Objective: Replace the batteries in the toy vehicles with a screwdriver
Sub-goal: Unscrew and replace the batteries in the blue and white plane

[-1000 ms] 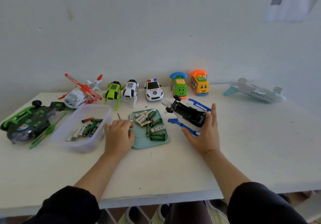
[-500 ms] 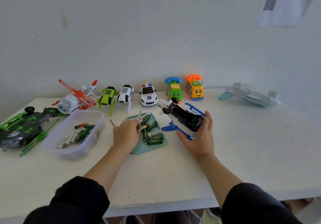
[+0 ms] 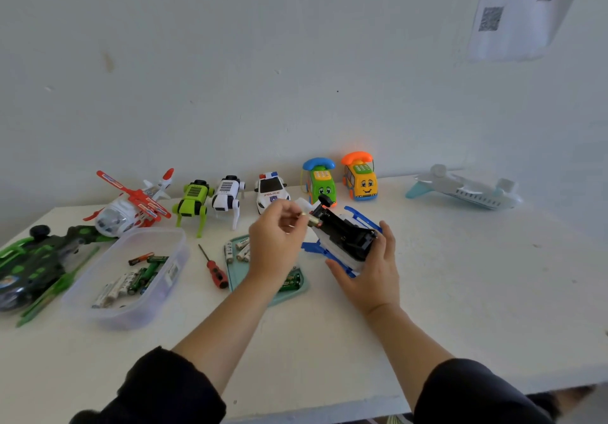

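Note:
My right hand [image 3: 370, 270] holds a white and blue toy helicopter [image 3: 342, 236] upside down, its black underside facing up. My left hand [image 3: 278, 239] is raised over the teal tray [image 3: 296, 292] and pinches a battery [image 3: 311, 221] at the front end of the toy's black underside. Several white and green batteries lie in the tray, partly hidden by my left hand. A red-handled screwdriver [image 3: 214, 267] lies on the table left of the tray.
A clear plastic tub [image 3: 131, 275] with several batteries stands at the left. A green-black helicopter [image 3: 36, 265], a red-white helicopter [image 3: 131, 206], two robot dogs [image 3: 210, 200], a police car [image 3: 271, 188], two phone cars [image 3: 340, 178] and a white plane [image 3: 467, 188] line the back.
My left hand has lifted from the tray with a battery and brought it to the toy. The screwdriver it covered now lies in view. My right hand tilted the toy slightly.

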`<state>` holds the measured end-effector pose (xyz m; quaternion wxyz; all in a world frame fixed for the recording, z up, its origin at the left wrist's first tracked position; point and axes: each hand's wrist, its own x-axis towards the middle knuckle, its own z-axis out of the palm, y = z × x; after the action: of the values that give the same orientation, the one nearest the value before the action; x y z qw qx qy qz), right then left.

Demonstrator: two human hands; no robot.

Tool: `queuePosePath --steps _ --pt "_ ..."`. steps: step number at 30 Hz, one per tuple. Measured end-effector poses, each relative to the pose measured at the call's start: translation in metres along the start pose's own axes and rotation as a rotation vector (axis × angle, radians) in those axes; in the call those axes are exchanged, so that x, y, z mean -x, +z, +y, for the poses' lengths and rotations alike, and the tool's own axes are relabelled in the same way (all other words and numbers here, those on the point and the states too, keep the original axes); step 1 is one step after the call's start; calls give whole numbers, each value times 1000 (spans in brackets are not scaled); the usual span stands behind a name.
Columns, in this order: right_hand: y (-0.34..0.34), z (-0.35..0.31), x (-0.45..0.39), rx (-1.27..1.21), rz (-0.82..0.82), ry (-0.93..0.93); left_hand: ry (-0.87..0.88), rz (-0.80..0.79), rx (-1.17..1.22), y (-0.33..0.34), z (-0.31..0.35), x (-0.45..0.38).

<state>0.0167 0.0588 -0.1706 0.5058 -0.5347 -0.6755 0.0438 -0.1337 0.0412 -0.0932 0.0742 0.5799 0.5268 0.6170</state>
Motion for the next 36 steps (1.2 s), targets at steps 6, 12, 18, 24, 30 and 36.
queuePosePath --steps 6,12,18,24,30,36 --pt "0 -4 1 -10 -13 -2 169 -125 -169 23 1 3" --pt "2 -5 1 5 -16 2 227 -141 -374 35 -1 1" --pt "2 -6 1 14 -15 -5 186 40 -514 43 -16 1" --pt "4 -5 2 2 15 6 286 40 -589 49 -22 4" --pt "5 -6 0 -18 40 0 417 -42 -688 43 -33 7" --pt "5 -6 1 -5 37 -18 466 -110 -708 39 -35 2"
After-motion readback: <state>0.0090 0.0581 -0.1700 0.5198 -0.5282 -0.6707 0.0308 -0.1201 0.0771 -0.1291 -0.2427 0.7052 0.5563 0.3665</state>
